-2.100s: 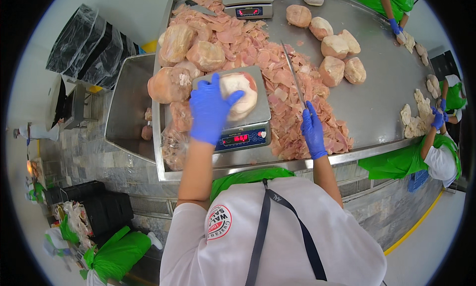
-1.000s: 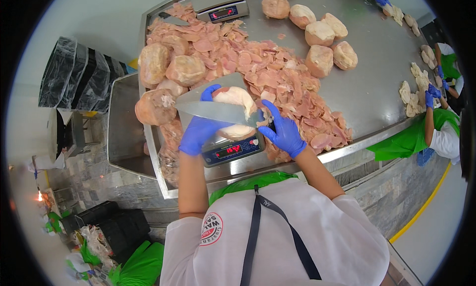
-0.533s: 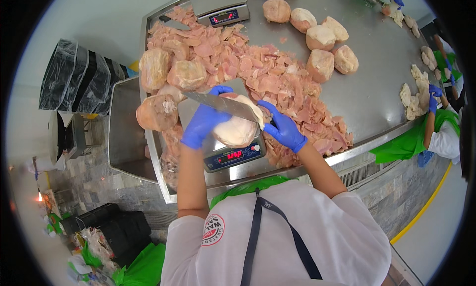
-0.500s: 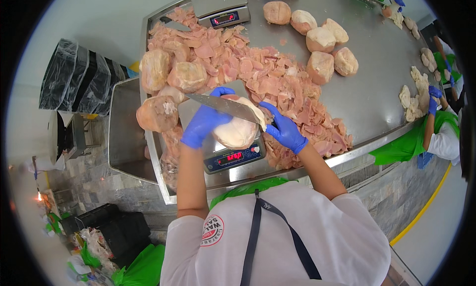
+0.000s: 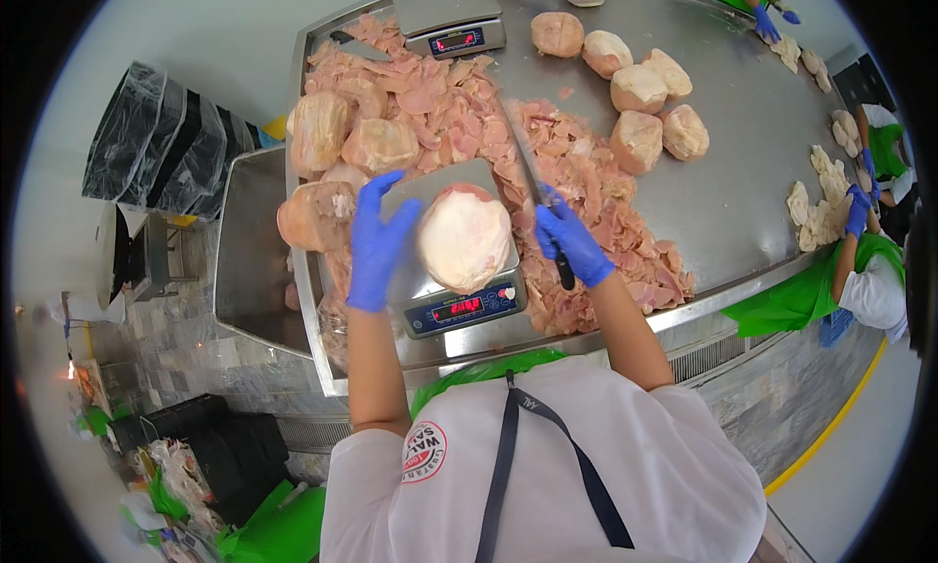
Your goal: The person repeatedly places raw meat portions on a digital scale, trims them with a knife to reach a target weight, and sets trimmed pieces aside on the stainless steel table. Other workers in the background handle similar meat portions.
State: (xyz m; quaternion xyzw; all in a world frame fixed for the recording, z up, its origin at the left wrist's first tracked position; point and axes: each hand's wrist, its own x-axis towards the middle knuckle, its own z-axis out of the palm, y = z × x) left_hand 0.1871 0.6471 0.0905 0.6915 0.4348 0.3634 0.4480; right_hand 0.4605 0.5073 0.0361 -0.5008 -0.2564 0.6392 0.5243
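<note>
A pale, rounded block of meat [image 5: 465, 238] rests on the plate of a digital scale [image 5: 463, 311] whose red display is lit. Just left of it, my left hand [image 5: 381, 241], in a blue glove, hangs with fingers spread and holds nothing. My right hand [image 5: 575, 239], also gloved in blue, is wrapped round the black handle of a long knife [image 5: 523, 153]. The blade points up and away, over a heap of thin pink meat slices [image 5: 586, 187], clear of the block.
More meat blocks lie at the heap's left [image 5: 319, 133] and farther back on the steel table [image 5: 752, 143]. A second scale [image 5: 454, 40] stands at the far edge. A steel bin [image 5: 254, 241] adjoins the table's left side. Gloved co-workers [image 5: 860, 280] handle pale pieces at the right.
My left hand has let go of the meat block and drawn left. The block now sits on the scale. The knife has swung away from it to the right.
</note>
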